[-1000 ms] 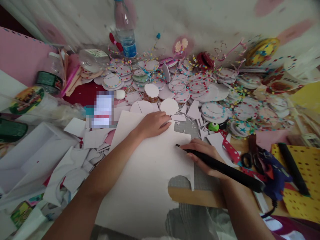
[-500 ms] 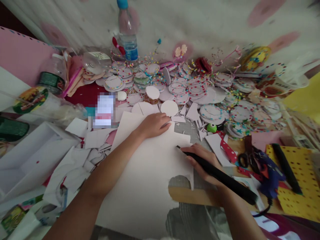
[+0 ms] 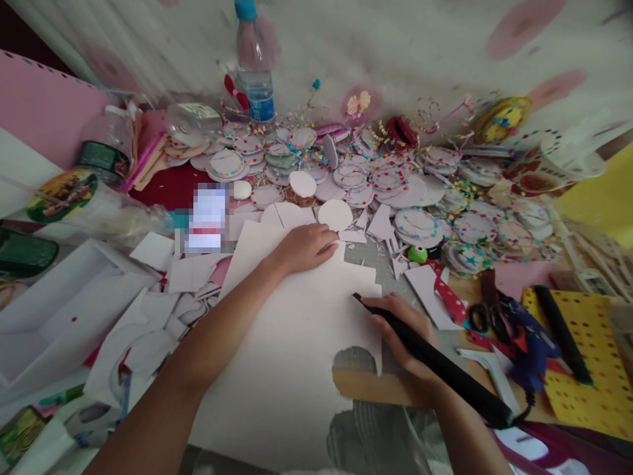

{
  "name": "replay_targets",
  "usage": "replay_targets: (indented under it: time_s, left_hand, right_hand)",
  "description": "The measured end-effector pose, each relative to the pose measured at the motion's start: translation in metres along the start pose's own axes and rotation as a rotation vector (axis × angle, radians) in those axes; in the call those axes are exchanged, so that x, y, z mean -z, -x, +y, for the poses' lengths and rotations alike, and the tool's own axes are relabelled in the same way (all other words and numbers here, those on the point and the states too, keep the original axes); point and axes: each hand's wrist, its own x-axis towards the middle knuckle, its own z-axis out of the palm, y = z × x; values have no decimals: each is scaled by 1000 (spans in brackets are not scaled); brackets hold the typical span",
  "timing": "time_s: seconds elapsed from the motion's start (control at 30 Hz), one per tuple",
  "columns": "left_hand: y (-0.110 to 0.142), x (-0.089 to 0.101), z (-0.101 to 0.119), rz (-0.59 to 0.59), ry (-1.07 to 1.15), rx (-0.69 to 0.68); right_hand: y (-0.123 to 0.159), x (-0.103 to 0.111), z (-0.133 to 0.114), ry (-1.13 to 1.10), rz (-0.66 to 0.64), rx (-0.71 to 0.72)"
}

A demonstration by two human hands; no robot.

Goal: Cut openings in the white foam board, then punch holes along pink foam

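In the head view, a large white sheet (image 3: pixel 277 343) lies on the tabletop (image 3: pixel 395 388) and reaches past its near edge, with a rounded cutout in its right side and a stepped upper right corner. The left hand (image 3: pixel 307 249) rests on the sheet's upper part, fingers close together and slightly bent; whether they pinch anything underneath, I cannot tell. The right hand (image 3: pixel 405 326) is at the sheet's right edge, fingers closed around a long black pen-shaped tool (image 3: pixel 440 364). The tool's thin tip points to the upper left, over the sheet; contact is unclear.

Just beyond the sheet's top edge lies a white disc (image 3: pixel 335 214), with paper scraps (image 3: pixel 382 223) to its right. Many bead-trimmed discs (image 3: pixel 419 226) are piled toward the tabletop's far edge, where a blue-capped bottle (image 3: pixel 258 79) stands upright. A pixelated phone (image 3: pixel 205 218) is left of the sheet's upper left corner, and an open white box (image 3: pixel 74 307) is farther left. Scissors (image 3: pixel 479 318), a blue glue gun (image 3: pixel 531 356) and a yellow dotted sheet (image 3: pixel 601 356) lie toward the tabletop's right side.
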Motion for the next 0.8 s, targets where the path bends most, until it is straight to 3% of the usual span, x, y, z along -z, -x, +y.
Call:
replay_targets:
  time_s: [0.33,0.8]
  left_hand:
    - [1,0,0,-1,7,7]
    - [1,-1,-1,8,7,3]
  right_hand:
    - [11,-7,-14,8,29,-118]
    - [20,-17,-17,16,125,-137]
